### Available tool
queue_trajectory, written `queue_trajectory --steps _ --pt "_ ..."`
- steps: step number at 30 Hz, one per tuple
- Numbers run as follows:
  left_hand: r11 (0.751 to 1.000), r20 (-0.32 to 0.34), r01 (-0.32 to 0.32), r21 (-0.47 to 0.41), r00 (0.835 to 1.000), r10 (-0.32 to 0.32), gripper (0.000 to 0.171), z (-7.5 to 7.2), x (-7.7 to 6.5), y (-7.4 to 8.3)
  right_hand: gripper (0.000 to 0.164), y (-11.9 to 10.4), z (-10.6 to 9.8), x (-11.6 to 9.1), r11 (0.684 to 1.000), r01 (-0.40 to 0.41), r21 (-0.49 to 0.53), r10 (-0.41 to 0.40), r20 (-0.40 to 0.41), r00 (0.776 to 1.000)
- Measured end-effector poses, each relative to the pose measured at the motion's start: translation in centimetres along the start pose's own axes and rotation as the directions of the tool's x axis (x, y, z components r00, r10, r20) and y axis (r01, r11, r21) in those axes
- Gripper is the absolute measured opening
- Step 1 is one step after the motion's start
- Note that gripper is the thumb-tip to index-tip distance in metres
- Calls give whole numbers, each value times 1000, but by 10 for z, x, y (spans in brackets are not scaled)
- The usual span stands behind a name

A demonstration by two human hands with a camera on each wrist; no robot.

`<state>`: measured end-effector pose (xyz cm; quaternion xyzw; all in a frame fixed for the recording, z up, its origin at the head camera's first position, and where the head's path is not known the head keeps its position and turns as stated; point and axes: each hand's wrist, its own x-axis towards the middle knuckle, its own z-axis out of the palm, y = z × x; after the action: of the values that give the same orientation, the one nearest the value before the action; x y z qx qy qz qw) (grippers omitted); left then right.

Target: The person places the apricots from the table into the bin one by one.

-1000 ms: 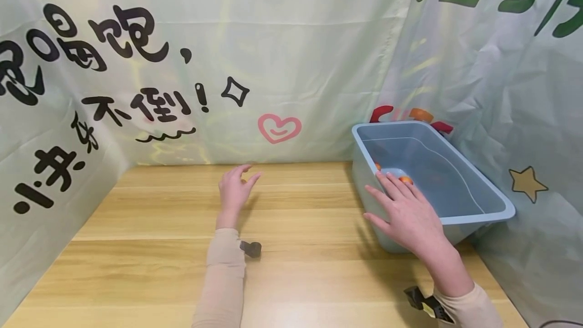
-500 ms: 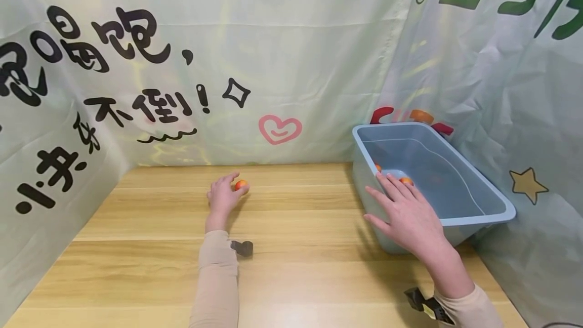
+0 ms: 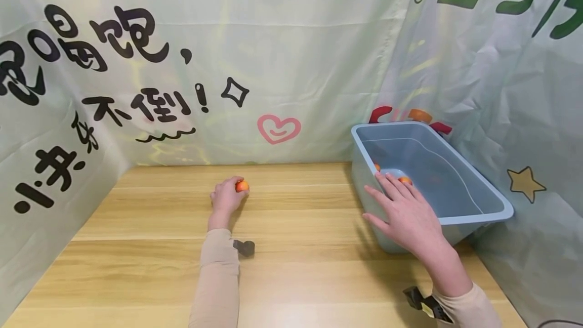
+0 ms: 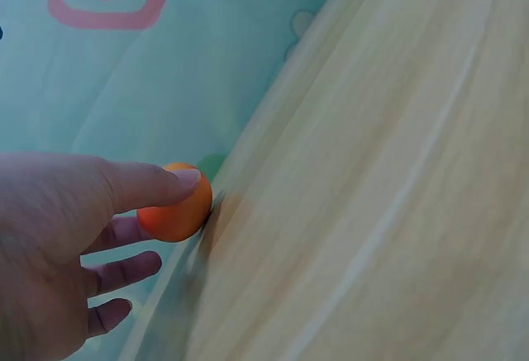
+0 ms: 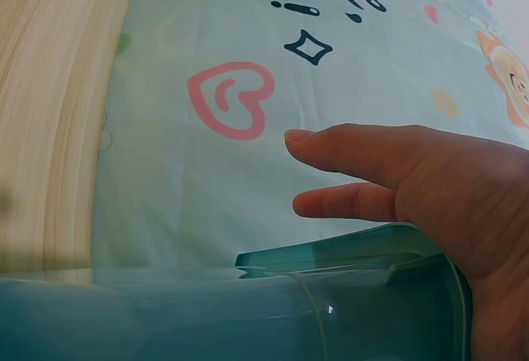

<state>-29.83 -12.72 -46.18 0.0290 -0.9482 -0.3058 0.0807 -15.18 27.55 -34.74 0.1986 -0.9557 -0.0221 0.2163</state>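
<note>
At the back of the table, left of centre, my left hand (image 3: pixel 225 199) pinches a small smooth orange ball (image 3: pixel 242 186). In the left wrist view the thumb lies over the ball (image 4: pixel 178 208) with a finger behind it, while the other fingers stay apart from it. The ball is at or just above the tabletop; I cannot tell which. My right hand (image 3: pixel 407 211) hovers with fingers spread at the near left rim of a blue plastic tub (image 3: pixel 473 219). Inside the tub, another orange ball (image 3: pixel 405 180) shows past the fingertips, and part of one (image 3: pixel 377 167) shows by the left wall.
The wooden table (image 3: pixel 296 267) runs back to a printed cloth wall (image 3: pixel 319 75). A second cloth wall (image 3: pixel 546 247) stands close along the tub's right side. Part of a dark cable (image 3: pixel 560 322) shows at the lower right corner.
My left hand has moved slightly left and down to the table, and its fingers have closed on the orange ball. The right hand has stayed by the tub.
</note>
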Motion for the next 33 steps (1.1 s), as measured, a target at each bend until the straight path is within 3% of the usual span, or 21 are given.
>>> queue_trajectory --steps 7,16,33 --pt "999 9 -28 41 1000 28 48 3 1 7 60 0 1 1 1000 -11 0 11 32 999" --pt "998 12 -58 19 998 57 48 6 0 21 60 0 2 1 1000 -16 2 16 43 999" --pt "979 -28 -199 35 979 200 46 14 -7 65 60 0 -1 0 1000 -20 11 19 36 999"
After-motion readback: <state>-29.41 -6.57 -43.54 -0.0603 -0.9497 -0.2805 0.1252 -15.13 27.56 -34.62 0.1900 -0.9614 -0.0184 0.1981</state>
